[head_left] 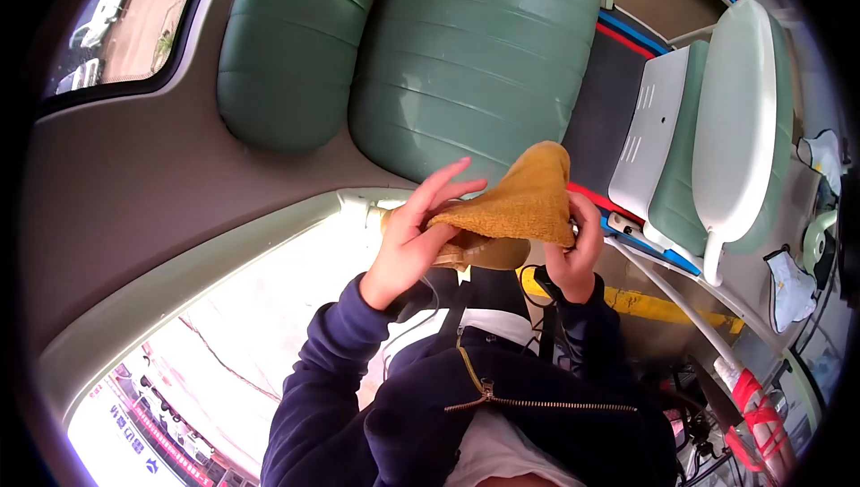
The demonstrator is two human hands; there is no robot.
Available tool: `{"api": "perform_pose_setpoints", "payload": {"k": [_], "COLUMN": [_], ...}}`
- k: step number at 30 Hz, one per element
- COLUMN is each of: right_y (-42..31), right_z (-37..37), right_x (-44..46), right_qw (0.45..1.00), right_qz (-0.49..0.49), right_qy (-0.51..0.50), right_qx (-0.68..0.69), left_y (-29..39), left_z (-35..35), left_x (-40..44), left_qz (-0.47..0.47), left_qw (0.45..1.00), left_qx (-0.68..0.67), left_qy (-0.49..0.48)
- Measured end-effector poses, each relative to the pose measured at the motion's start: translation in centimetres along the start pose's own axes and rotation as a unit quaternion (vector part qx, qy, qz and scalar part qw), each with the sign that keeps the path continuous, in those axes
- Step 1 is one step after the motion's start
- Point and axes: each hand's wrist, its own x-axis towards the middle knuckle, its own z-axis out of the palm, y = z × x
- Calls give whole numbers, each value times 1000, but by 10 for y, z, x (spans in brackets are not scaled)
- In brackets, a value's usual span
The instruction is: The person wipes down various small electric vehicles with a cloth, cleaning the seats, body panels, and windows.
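Observation:
A yellow-brown cloth (515,200) is stretched between my two hands in the middle of the view. My left hand (410,241) pinches its left edge with thumb and fingers, the other fingertips raised. At the cloth's right edge, my right hand (578,241) grips it with thumb and fingers. Below the cloth a tan, rounded object (502,254) shows partly; the cloth hides the rest.
Green padded seats (475,48) lie ahead. A white and green folding seat (735,120) is at the right, above a pale rail (672,299). A bright opening is at lower left, a window (134,21) at upper left.

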Motion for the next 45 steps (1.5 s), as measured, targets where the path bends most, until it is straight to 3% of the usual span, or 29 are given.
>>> {"api": "perform_pose_setpoints", "payload": {"k": [1, 3, 4, 6, 8, 10, 11, 13, 15, 16, 19, 21, 22, 24, 27, 28, 30, 31, 33, 35, 36, 38, 40, 45], "right_y": [-4, -20, -15, -4, 13, 35, 41, 50, 56, 65, 91, 107, 117, 144, 204, 206, 204, 195, 164, 167, 168, 164, 165, 166], "right_z": [15, 40, 59, 82, 90, 93, 95, 102, 115, 127, 166, 192, 206, 238, 290, 304, 332, 334, 331, 318, 312, 294, 268, 180], "right_x": [3, 9, 14, 18, 30, 54, 63, 84, 113, 123, 144, 164, 174, 191, 219, 219, 214, 207, 182, 149, 136, 111, 99, 62], "right_qw": [998, 981, 980, 973, 946, 893, 905, 913, 892, 891, 929, 943, 943, 916, 901, 902, 870, 868, 760, 790, 798, 805, 788, 812], "right_qz": [-2, 19, -74, 5, 88, 176, 145, 117, 79, 79, 6, -24, -26, -74, -204, -208, -167, -219, -184, -303, -307, -309, -275, -224], "right_qy": [-59, -190, -182, -218, -283, -349, -355, -363, -437, -439, -368, -289, -292, -207, -66, -70, -171, -240, -449, -435, -431, -428, -497, -456], "right_qx": [5, 31, 26, 71, 132, 223, 183, 143, 84, 83, 23, -161, -159, -337, -377, -371, -432, -376, -432, -307, -289, -269, -240, -287], "left_y": [-11, -33, -39, -60, -64, -47, -48, -54, -75, -72, -77, -85, -82, -86, -94, -94, -91, -93, -94, -96, -98, -98, -97, -94], "left_z": [-8, -16, -18, -16, -16, -39, -45, -48, -47, -39, -37, -36, -35, -37, -42, -42, -39, -38, -37, -37, -39, -37, -36, -33], "left_x": [-8, -25, -33, -41, -39, -26, -19, -12, -7, 2, 1, -2, -1, -5, -7, -6, -5, -5, -5, -4, -5, -9, -7, -3], "left_qz": [-33, -43, -46, -41, -62, -41, 36, 30, 44, 144, 129, 250, 272, 282, 327, 325, 320, 324, 327, 338, 333, 325, 312, 317], "left_qw": [992, 987, 987, 970, 980, 989, 983, 980, 959, 923, 926, 854, 853, 845, 824, 822, 818, 816, 814, 807, 806, 806, 810, 803], "left_qx": [-123, -152, -153, -239, -179, 140, 178, 188, 247, 300, 283, 407, 398, 407, 416, 419, 425, 424, 428, 431, 439, 448, 452, 490], "left_qy": [22, 38, 22, 19, 57, 11, 22, 60, 134, 195, 213, 204, 199, 202, 203, 210, 220, 220, 219, 220, 216, 210, 207, 121]}}
